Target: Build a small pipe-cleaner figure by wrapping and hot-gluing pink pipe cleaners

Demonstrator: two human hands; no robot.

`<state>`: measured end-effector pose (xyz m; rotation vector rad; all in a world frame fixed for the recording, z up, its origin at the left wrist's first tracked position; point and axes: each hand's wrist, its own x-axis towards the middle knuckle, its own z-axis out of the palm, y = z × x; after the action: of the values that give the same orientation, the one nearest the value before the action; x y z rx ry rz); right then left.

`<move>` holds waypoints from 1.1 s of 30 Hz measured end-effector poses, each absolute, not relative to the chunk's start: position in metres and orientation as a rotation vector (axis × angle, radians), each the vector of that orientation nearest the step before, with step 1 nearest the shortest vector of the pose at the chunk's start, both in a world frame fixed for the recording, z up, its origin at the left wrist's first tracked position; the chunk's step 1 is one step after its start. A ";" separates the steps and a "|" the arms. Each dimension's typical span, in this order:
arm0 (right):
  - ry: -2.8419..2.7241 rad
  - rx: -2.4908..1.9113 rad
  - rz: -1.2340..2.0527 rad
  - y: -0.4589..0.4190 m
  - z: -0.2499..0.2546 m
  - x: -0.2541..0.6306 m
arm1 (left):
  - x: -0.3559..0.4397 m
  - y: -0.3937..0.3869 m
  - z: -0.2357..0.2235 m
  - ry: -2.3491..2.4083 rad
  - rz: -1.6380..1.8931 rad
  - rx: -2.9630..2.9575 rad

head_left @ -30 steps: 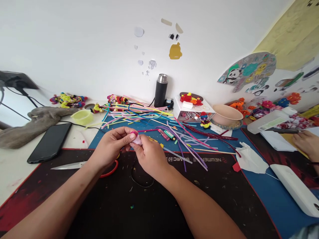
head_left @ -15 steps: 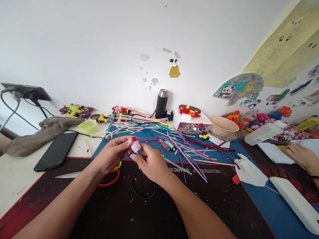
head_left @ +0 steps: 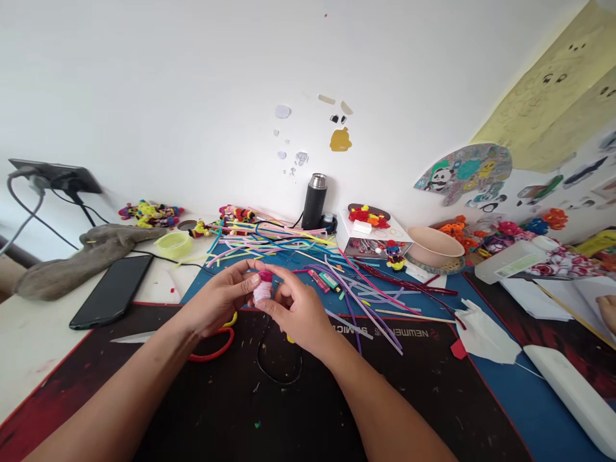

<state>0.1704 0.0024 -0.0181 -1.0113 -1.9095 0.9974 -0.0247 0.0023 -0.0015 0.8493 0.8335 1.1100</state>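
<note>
1. Centrally, one small wound piece [head_left: 262, 293], deep pink above, pale pink below, between both hands at the middle of the frame.
2. Left hand [head_left: 224, 296]: thumb and fingers pinching the piece from the left.
3. Right hand [head_left: 299, 312]: thumb and forefinger closed on the piece from the right.
4. Scissors [head_left: 135, 337], red-handled, lower left of centre, partly hidden by the left forearm.
5. Fuzzy stems [head_left: 272, 240], assorted colours, heaped beyond the hands.
6. Flask [head_left: 314, 204], black, upright, above centre.
7. Phone [head_left: 111, 292], black, left of frame.
</note>
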 end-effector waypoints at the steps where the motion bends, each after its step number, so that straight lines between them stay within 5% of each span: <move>1: -1.904 -0.999 1.028 0.002 -0.018 0.170 | -0.024 0.002 -0.001 0.833 1.106 0.859; 33: -1.951 -1.026 0.884 0.001 -0.020 0.170 | -0.020 -0.001 0.002 0.801 1.054 0.872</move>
<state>0.1699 0.0014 -0.0197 -1.0262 -1.9508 0.8840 -0.0199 -0.0011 0.0022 0.8720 0.8015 1.0537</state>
